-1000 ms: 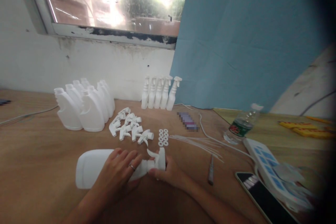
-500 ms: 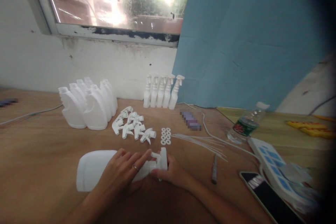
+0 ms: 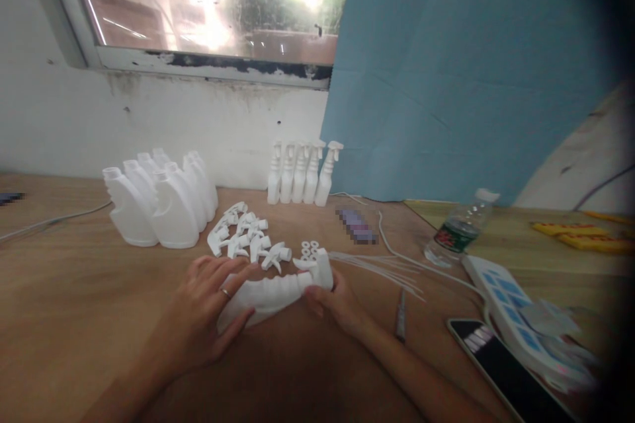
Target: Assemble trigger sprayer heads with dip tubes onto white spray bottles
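Observation:
A white spray bottle [image 3: 270,297] lies tilted on its side in front of me, its trigger head pointing right. My right hand [image 3: 335,301] is closed round the neck and trigger head. My left hand [image 3: 213,304], with a ring on one finger, spans the base end, fingers over the far side and thumb along the near side. The hand hides much of the base. Just beyond the bottle lie loose white trigger sprayer heads [image 3: 251,238] and small white ring washers [image 3: 310,248], partly hidden by the bottle's head.
Open white bottles [image 3: 173,211] stand at left. Several slim spray bottles [image 3: 299,178] line the wall. To the right are thin clear tubes [image 3: 377,268], a pen-like tool [image 3: 400,317], a water bottle [image 3: 461,231], a power strip [image 3: 510,304] and a phone [image 3: 501,370].
The spray bottle has shifted right and away from me, its trigger now turned to the far side. My left hand has slid back toward the base; my right hand still grips the head end.

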### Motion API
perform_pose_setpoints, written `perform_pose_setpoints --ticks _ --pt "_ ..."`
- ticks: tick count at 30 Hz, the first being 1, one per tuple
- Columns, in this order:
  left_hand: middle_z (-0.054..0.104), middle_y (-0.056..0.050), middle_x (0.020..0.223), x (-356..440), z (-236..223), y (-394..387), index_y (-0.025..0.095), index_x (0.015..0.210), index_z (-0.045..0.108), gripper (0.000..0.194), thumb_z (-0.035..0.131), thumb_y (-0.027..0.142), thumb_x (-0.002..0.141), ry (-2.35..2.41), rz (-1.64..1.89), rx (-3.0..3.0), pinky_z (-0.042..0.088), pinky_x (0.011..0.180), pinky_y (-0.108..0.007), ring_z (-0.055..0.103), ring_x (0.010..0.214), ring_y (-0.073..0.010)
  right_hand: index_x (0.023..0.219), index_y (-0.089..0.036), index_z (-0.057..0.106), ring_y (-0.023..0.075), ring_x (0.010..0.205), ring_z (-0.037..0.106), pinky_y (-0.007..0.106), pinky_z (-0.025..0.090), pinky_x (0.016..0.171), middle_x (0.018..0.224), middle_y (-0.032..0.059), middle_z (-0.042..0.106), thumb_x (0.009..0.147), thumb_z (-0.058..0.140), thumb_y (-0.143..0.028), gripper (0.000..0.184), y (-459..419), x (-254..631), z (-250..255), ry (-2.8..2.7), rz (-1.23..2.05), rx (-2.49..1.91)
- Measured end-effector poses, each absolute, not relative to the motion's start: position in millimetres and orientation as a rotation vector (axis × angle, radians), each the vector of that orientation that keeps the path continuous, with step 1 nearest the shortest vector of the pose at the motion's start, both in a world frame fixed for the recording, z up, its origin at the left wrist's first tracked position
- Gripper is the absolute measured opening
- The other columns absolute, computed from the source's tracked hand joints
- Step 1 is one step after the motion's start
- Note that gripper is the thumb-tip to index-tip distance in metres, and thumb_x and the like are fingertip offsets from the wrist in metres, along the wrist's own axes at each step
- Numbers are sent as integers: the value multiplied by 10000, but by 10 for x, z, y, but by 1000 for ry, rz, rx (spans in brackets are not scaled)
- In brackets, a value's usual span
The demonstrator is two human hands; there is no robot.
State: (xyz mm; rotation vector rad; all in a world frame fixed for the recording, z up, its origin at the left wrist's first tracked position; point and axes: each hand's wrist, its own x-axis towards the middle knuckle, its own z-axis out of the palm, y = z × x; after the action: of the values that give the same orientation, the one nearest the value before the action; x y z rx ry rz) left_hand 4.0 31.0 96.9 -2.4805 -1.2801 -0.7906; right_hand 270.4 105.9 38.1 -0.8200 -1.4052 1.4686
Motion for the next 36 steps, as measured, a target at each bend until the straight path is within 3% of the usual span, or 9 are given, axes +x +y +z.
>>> perform_pose_setpoints --ticks 4,8,10,13,16,20,28,36 --pt "608 -60 1267 -117 1037 500 260 1352 471 492 581 353 882 -1387 -837 -2662 465 949 -368 585 1117 -232 860 -169 585 84 408 418 206 347 389 520 -45 520 761 726 -437 318 1186 2782 449 -1315 1385 -709" --pt "640 -69 1217 -141 1123 931 234 1255 565 444 632 392 846 -1414 -1330 -2485 475 963 -349 606 1108 -229 1082 -201 591 120 532 525 241 442 476 783 20 626 825 654 -385 322 1253 2813 495 -1548 1111 -822" --pt "669 -65 1150 -139 1214 1274 214 1190 609 451 662 441 804 -1582 -1584 -2251 503 911 -350 634 1044 -233 1179 -237 583 161 700 593 296 508 628 991 59 633 832 636 -272 353 1266 2832 492 -1796 789 -921" --pt "653 -88 1139 -143 1340 1918 180 1259 552 583 683 452 760 -1825 -1875 -1997 536 773 -297 670 870 -191 1099 -229 635 229 994 589 387 480 892 1121 91 598 847 561 -136 278 1270 2859 456 -2126 411 -951" --pt "644 -121 1160 -125 1363 2578 140 1316 530 676 726 352 704 -2021 -1822 -1733 498 866 -324 658 899 -206 1082 -214 627 234 1052 575 391 471 935 1132 102 573 849 548 -105 270 1271 2872 395 -2247 356 -962" --pt "662 -132 1127 -38 1201 3238 103 1175 632 474 673 302 747 -2085 -1808 -1672 452 931 -337 620 1033 -243 1104 -210 616 240 1082 560 394 471 956 1172 107 547 819 582 -90 311 1280 2882 303 -2295 329 -1010" --pt "671 -79 1008 137 741 3882 117 1046 636 355 700 356 791 -2166 -1695 -1770 480 860 -377 629 907 -192 1260 -204 539 268 1182 505 443 441 1022 1294 130 490 840 567 -118 429 1305 2879 185 -2260 266 -1132" --pt "642 -123 1000 231 557 4096 100 1101 592 515 745 412 721 -2114 -1737 -1735 455 863 -348 607 959 -240 1183 -220 585 283 1148 518 472 471 979 1245 124 518 837 557 -102 368 1311 2874 163 -2293 230 -1163"
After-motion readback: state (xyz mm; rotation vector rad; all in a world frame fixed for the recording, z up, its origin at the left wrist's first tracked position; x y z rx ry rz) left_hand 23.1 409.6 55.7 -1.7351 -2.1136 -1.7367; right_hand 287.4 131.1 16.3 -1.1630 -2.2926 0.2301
